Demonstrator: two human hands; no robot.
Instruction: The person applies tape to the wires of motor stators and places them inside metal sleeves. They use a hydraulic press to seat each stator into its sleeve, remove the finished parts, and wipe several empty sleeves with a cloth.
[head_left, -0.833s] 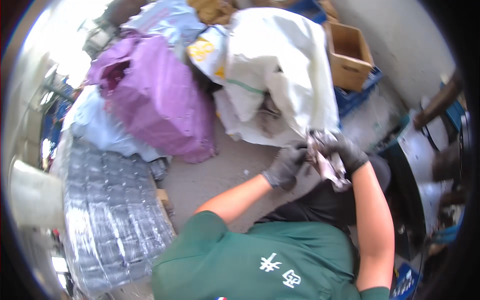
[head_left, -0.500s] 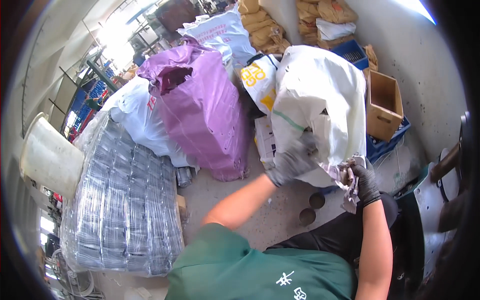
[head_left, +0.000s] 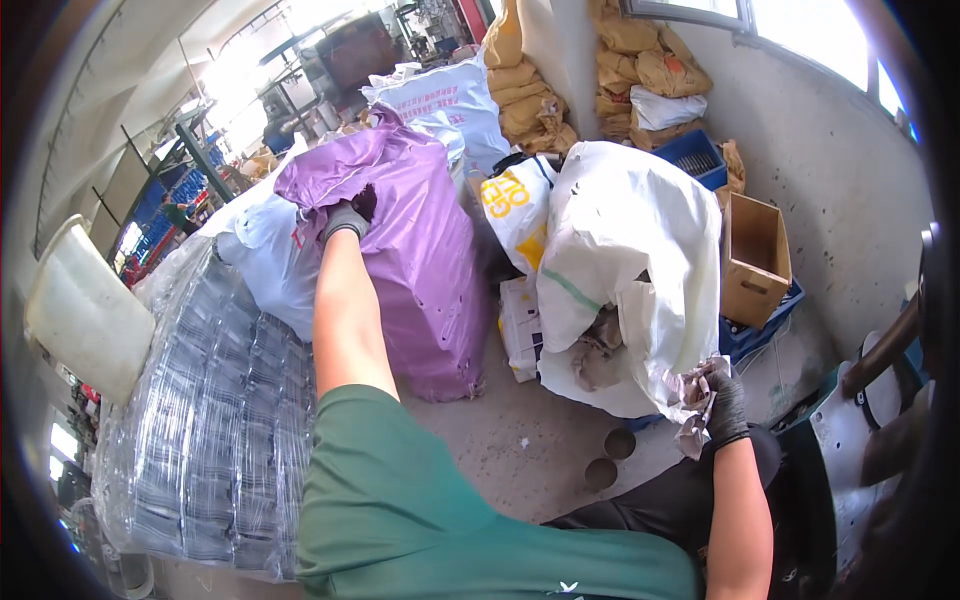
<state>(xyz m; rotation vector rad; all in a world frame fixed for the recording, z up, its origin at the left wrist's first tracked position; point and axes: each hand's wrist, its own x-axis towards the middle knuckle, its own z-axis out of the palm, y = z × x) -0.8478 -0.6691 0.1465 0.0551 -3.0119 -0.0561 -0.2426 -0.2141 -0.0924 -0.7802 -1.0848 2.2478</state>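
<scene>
My left hand (head_left: 345, 219), in a grey glove, reaches into a torn hole near the top of a big purple sack (head_left: 425, 265). Its fingers are hidden inside the hole. On the right, my dark-gloved right hand (head_left: 729, 412) is closed on a crumpled, thin greyish-pink sheet (head_left: 690, 393), paper or film, at the lower right edge of a large white sack (head_left: 640, 215). The white sack has a torn opening low on its front, where similar crumpled grey material (head_left: 600, 350) shows.
Shrink-wrapped stacked goods (head_left: 215, 400) and a whitish plastic tub (head_left: 88, 310) stand at the left. A cardboard box (head_left: 757, 290) sits by the wall on a blue crate (head_left: 740, 340). Brown sacks (head_left: 525, 90) are piled behind. Two dark round pieces (head_left: 610, 458) lie on the floor.
My left hand has moved from the front of the white sack up and left into the purple sack's hole. My right hand keeps hold of the crumpled sheet. The view has shifted slightly.
</scene>
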